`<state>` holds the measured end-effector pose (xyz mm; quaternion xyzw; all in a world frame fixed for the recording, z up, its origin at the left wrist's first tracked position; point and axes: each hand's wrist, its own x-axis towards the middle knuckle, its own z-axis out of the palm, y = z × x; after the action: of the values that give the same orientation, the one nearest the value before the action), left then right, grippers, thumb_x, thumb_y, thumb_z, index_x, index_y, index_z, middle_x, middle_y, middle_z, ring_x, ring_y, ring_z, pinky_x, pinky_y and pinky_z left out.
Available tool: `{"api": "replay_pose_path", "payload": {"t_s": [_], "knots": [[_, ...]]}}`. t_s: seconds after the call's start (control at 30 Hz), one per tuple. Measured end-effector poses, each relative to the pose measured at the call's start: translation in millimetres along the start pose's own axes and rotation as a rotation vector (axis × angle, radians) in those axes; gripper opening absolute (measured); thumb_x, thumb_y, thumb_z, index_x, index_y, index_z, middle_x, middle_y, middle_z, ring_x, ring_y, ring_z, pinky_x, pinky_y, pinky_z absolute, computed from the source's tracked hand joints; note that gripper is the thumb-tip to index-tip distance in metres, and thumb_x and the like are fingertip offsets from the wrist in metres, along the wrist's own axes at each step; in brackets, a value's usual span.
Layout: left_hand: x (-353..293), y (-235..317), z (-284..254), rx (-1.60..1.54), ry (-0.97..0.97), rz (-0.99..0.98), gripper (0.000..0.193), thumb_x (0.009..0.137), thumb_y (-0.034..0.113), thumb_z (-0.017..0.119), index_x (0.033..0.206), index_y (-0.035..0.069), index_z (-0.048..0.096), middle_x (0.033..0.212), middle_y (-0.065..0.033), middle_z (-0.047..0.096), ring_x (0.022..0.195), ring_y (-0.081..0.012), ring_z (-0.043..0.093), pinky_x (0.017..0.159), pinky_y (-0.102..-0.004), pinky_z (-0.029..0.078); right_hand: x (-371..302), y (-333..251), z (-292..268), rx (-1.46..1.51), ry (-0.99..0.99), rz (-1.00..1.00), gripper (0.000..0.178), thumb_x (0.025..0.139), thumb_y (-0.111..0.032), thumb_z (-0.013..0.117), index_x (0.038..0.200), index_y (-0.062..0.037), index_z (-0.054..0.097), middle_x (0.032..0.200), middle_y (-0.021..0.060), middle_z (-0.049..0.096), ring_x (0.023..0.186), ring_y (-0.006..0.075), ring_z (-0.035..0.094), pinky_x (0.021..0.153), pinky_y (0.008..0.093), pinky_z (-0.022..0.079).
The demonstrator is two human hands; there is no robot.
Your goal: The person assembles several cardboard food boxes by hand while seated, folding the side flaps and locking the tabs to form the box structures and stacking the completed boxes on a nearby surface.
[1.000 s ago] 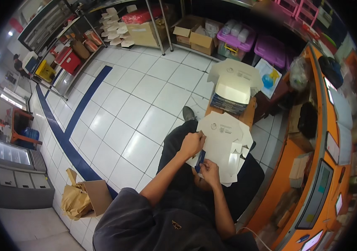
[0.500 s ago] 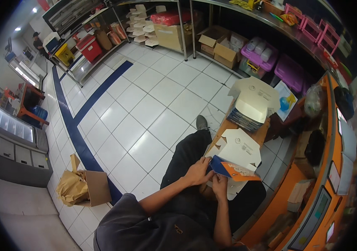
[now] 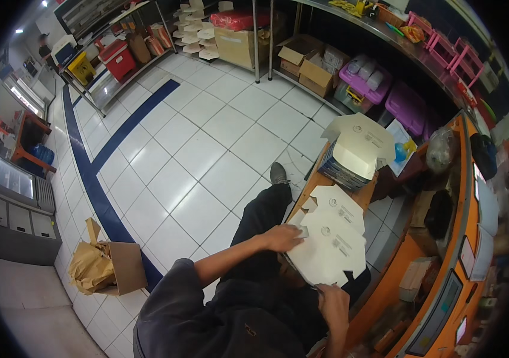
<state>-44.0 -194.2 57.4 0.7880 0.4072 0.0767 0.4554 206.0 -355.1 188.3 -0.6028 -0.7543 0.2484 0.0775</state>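
A cream cardboard food box [image 3: 326,250], partly unfolded with its plain inside facing up, lies tilted over my lap. My left hand [image 3: 283,237] is closed on its left edge by a small flap. At the near right corner, my right hand [image 3: 333,303] pinches the edge beside a notched flap. Just beyond, another open cream box [image 3: 339,203] lies on a wooden bench and is partly covered by the held one. Farther along the bench stands a stack of nested boxes [image 3: 350,170] with dark printed sides, the top one open.
An orange counter [image 3: 380,316] runs along my right. On the floor at left sits a brown carton [image 3: 129,268] with crumpled paper. Steel shelving [image 3: 258,48] at the back holds cartons and purple-lidded tubs [image 3: 365,83]. My shoe [image 3: 278,173] rests near the bench.
The box in my hands has turned from showing its blue and orange outside to lying spread with its cream inside up. My right hand has moved nearer and right; the hands are farther apart.
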Motion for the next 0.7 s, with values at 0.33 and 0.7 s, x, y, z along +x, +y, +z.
{"api": "replay_pose_path", "payload": {"t_s": [0.33, 0.7], "knots": [[-98, 72, -39, -0.205, -0.347, 0.432, 0.013, 0.092, 0.012, 0.069, 0.103, 0.007, 0.075, 0.095, -0.0071, 0.072, 0.107, -0.0276, 0.068, 0.121, -0.0641, 0.025, 19, -20, 15, 0.393, -0.350, 0.019, 0.020, 0.088, -0.022, 0.080, 0.097, -0.0044, 0.079, 0.088, 0.0158, 0.077, 0.077, 0.0336, 0.075, 0.071, 0.0387, 0.058], [-114, 50, -78, -0.549, -0.277, 0.500, 0.008, 0.096, 0.016, 0.072, 0.097, 0.008, 0.073, 0.108, -0.0043, 0.069, 0.113, -0.0238, 0.062, 0.121, -0.0594, 0.016, 20, 25, 54, 0.906, -0.466, 0.187, 0.021, 0.097, -0.019, 0.074, 0.102, 0.0015, 0.075, 0.080, 0.0016, 0.071, 0.069, 0.0073, 0.059, 0.064, 0.0255, 0.048]]}}
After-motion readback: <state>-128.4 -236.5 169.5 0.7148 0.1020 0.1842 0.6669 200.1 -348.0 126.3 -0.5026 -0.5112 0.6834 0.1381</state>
